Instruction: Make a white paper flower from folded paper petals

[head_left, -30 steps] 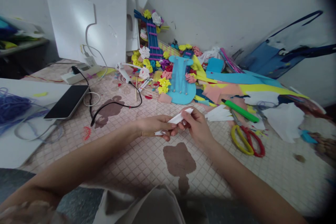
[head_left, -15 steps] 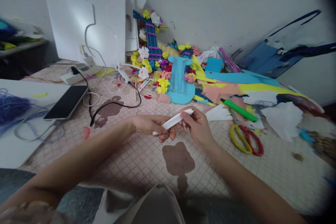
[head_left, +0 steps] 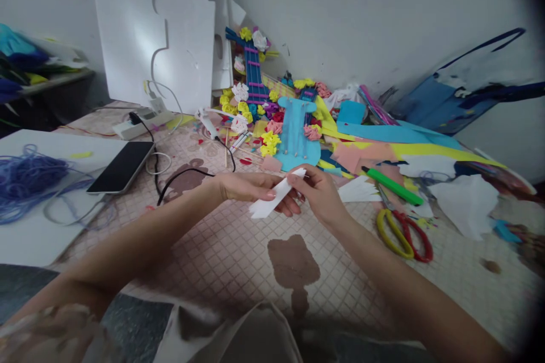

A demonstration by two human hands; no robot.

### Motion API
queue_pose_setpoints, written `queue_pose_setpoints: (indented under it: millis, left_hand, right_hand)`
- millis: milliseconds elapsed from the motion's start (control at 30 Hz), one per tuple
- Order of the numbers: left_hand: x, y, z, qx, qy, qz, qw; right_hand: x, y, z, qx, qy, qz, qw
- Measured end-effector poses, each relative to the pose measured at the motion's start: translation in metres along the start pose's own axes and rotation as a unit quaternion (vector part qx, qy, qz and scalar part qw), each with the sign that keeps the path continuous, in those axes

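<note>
A narrow folded strip of white paper (head_left: 272, 202) is held slantwise above the table, its lower left end jagged. My left hand (head_left: 251, 190) pinches its lower part, thumb on top and fingers beneath. At the upper right end, my right hand (head_left: 317, 190) grips the strip between thumb and fingers. Just beyond the right hand lies a fanned stack of white paper strips (head_left: 360, 189). Scissors with one yellow and one red handle (head_left: 395, 232) rest to the right, near a green marker or cutter (head_left: 394, 186).
Behind the hands sits a light-blue guitar-shaped cutout (head_left: 298, 133) among crumpled paper flowers. A glue gun (head_left: 207, 123) with a black cable stands left of it. A phone (head_left: 122, 167) and purple yarn (head_left: 32, 173) lie on a white board at the left.
The white paper strip has turned so more of its flat face and its jagged lower end show. Both hands stay on it. The whole view has shifted slightly.
</note>
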State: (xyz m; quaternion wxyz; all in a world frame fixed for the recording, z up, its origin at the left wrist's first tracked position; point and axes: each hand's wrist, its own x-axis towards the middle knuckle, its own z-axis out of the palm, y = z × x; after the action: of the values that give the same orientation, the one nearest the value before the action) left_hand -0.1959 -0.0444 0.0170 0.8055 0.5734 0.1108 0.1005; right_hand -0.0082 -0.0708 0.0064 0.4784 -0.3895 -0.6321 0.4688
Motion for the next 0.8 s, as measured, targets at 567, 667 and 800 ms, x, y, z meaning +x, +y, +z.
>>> queue_pose_setpoints:
  millis: [567,667,800]
  left_hand:
    - [0.010,-0.036,-0.013,-0.197,0.253,0.025,0.947]
    - [0.008,-0.036,-0.019,-0.223,0.333,0.069,0.914]
    - [0.010,-0.034,-0.016,-0.231,0.372,0.105,0.893]
  right_hand:
    - [0.012,0.030,-0.028,-0.096,-0.007,0.012,0.995]
    - [0.012,0.035,-0.044,-0.254,-0.012,-0.007,0.967]
    - [-0.001,0.032,-0.032,-0.296,-0.025,-0.069,0.952]
